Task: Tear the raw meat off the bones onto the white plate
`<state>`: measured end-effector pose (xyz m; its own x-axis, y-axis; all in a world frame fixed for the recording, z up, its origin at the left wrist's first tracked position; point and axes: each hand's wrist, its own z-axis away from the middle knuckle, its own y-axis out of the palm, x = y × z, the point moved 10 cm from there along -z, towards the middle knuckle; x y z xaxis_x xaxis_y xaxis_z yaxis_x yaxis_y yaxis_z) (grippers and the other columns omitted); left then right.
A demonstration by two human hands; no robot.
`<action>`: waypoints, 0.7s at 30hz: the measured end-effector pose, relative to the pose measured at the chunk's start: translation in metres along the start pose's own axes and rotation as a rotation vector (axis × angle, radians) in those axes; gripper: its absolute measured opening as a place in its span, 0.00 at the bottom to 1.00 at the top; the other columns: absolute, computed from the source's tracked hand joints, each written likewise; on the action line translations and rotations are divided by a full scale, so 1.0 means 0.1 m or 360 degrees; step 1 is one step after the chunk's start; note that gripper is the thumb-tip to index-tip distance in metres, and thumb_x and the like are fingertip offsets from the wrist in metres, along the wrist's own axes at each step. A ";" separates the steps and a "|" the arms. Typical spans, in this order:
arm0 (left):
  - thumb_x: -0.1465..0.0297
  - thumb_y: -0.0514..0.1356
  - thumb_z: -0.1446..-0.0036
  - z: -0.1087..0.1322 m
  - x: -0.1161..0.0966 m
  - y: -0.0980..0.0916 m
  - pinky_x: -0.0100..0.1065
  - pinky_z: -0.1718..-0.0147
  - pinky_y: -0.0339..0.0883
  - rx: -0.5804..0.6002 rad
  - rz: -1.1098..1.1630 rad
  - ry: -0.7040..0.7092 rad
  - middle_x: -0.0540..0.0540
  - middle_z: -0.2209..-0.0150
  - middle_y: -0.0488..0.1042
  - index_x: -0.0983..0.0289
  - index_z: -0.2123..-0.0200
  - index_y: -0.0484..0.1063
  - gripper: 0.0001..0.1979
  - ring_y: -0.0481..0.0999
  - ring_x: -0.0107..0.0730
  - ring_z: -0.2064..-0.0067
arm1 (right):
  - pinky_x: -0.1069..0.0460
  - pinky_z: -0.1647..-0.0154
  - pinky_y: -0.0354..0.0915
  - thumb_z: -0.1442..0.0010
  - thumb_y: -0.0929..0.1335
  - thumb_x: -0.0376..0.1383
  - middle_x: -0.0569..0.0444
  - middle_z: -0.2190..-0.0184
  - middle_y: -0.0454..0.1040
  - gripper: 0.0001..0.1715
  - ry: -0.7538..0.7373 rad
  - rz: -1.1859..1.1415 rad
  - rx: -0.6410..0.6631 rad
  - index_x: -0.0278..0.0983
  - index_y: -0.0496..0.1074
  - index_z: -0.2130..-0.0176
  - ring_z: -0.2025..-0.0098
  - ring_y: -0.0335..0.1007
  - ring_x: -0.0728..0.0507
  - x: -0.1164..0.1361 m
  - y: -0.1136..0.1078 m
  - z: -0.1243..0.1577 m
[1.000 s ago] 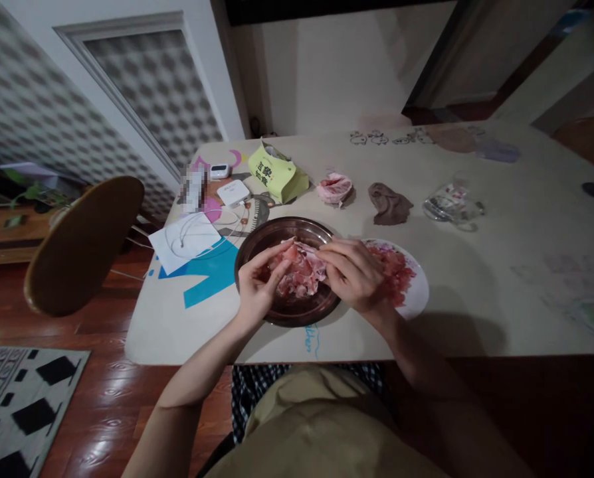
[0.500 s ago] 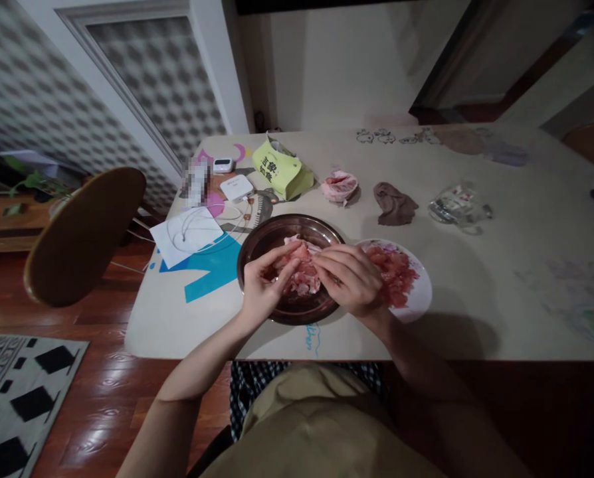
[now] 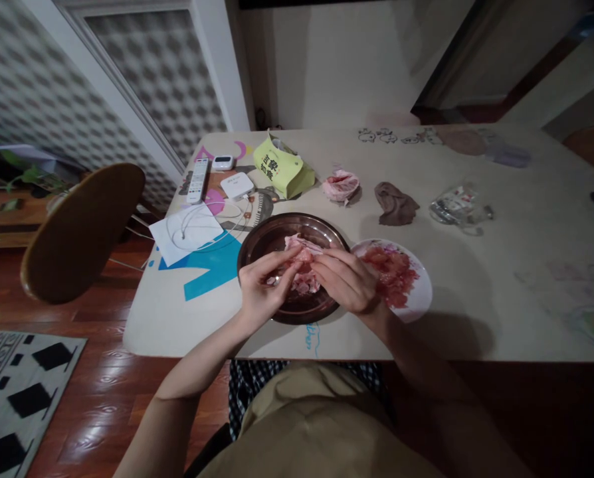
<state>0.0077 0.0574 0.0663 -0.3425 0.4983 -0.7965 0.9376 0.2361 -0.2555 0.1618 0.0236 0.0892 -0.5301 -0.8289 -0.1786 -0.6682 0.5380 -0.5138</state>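
Both hands meet over a dark, shiny metal bowl (image 3: pixel 254 229). Between my left hand (image 3: pixel 262 282) and my right hand (image 3: pixel 349 279) is a pink piece of pomelo (image 3: pixel 304 254), pinched in the fingertips of each. Pale pink membrane scraps (image 3: pixel 307 284) lie in the bowl beneath the fingers. Just right of the bowl, partly behind my right wrist, a white plate (image 3: pixel 423 292) carries a heap of peeled red pomelo flesh (image 3: pixel 394 272). Farther back rests a larger pomelo chunk (image 3: pixel 341 186) with whitish pith around it.
Behind the bowl stands a yellow-green paper bag (image 3: pixel 284 169). A brown cloth (image 3: pixel 395 204) and a clear plastic item (image 3: pixel 456 206) lie to the right. On the left are a remote (image 3: pixel 198 179), a white box (image 3: pixel 237 186) with a cable, and white paper (image 3: pixel 185 236). A chair (image 3: pixel 82 232) stands beside the table (image 3: pixel 177 332).
My fingers shift slightly on the pomelo piece, with the right fingertips lower and nearer the left. The bowl and plate stay in place.
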 end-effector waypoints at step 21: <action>0.75 0.71 0.40 0.09 -0.15 -0.02 0.26 0.59 0.81 0.0023 0.0076 0.0083 0.54 0.56 0.87 0.56 0.50 0.84 0.16 0.87 0.29 0.61 | 0.48 0.45 0.83 0.29 0.69 0.30 0.53 0.60 0.84 0.07 -0.0162 0.0029 -0.0100 0.37 0.78 0.58 0.53 0.80 0.46 0.08 -0.19 -0.02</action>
<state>0.0115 0.0420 0.0741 -0.2997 0.5515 -0.7785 0.9535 0.1991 -0.2260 0.1692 0.0075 0.0997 -0.4889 -0.8285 -0.2730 -0.6921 0.5589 -0.4568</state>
